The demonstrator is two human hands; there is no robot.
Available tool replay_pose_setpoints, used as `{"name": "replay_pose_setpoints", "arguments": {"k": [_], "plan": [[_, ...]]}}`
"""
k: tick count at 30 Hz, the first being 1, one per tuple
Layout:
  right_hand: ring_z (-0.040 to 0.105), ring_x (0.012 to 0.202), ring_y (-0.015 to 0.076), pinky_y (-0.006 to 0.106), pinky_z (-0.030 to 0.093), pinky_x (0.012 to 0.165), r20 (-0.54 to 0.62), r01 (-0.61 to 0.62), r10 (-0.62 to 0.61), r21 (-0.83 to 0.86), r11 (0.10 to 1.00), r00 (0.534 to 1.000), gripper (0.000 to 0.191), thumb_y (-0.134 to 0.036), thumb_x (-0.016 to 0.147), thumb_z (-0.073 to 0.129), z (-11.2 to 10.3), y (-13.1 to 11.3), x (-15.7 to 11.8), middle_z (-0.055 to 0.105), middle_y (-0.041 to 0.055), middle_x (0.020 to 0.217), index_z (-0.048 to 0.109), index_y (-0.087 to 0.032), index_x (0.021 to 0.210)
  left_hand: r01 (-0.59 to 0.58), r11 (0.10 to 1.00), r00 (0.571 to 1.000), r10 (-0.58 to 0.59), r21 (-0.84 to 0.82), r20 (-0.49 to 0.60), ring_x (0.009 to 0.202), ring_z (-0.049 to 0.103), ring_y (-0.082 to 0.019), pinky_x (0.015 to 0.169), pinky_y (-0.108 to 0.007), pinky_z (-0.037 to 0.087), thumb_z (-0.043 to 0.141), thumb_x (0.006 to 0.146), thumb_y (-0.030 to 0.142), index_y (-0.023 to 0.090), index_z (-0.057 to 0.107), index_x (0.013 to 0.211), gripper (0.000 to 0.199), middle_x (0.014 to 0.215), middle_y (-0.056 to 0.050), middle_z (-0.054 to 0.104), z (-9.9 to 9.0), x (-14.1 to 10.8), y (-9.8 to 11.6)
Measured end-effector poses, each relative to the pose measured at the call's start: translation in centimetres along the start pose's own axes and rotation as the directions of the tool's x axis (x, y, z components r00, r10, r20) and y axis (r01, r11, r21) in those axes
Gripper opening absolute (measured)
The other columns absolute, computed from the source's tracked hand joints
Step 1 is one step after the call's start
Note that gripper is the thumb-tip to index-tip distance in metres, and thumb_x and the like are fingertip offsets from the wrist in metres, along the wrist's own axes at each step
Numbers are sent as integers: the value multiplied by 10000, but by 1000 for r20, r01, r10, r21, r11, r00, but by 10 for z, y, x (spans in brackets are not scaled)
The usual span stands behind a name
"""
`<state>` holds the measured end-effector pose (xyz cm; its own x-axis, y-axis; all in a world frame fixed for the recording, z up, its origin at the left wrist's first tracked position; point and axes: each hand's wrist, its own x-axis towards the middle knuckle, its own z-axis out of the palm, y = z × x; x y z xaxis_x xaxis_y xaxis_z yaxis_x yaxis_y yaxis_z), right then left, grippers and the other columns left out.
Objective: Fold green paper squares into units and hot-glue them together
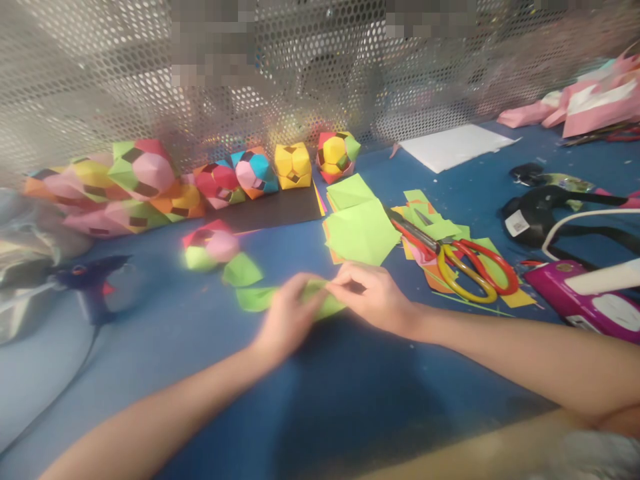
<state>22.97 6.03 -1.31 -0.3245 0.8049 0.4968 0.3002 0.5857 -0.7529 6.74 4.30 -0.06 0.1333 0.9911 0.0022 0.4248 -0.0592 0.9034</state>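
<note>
Head view: blue glue gun (pixel 93 287) sits far left on blue tabletop (pixel 225 407); paper balls (pixel 151 175) line the perforated screen (pixel 125 80); left hand (pixel 287 320), curled, grips green paper (pixel 256 298) mid-table; right hand (pixel 373 297) pinches its edge, fingertips together; scissors (pixel 441 249) lie on scraps (pixel 445 230); purple device (pixel 555 290) far right.

- The left hand (pixel 290 317) is blurred, hiding part of the green paper (pixel 254 299).
- The glue gun (pixel 90 287) is blurred.
- The right edge cuts off the magenta device (pixel 553 287) and pink papers (pixel 575 117).
</note>
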Motion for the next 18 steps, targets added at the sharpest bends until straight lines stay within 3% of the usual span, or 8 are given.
{"name": "replay_pose_setpoints", "arguments": {"k": [5, 10, 18], "plan": [[515, 620, 94, 213, 447, 580, 33, -28, 28, 18, 999, 999, 82, -192, 818, 581, -1, -1, 2, 548, -7, 682, 563, -168, 742, -24, 999, 999, 23, 41, 41, 764, 589, -147, 725, -258, 445, 531, 805, 246, 178, 617, 804, 109, 800, -9, 663, -1, 1, -3], [552, 702, 110, 244, 471, 666, 4, 138, -138, 20, 990, 990, 86, -151, 856, 528, 0, -1, 2, 583, 24, 741, 593, -163, 801, -67, 986, 993, 52, 150, 106, 738, 576, -141, 707, -254, 450, 498, 811, 231, 171, 616, 801, 132, 768, -6, 647, 0, 1, -2], [553, 694, 115, 255, 468, 659, 3, 186, -186, 14, 982, 983, 103, -150, 865, 525, -1, -2, 1, 590, 19, 717, 580, -169, 780, -185, 964, 972, 150, 190, 183, 726, 561, -132, 659, -234, 430, 462, 811, 167, 161, 581, 776, 125, 770, -14, 627, -1, 2, -9]]}}
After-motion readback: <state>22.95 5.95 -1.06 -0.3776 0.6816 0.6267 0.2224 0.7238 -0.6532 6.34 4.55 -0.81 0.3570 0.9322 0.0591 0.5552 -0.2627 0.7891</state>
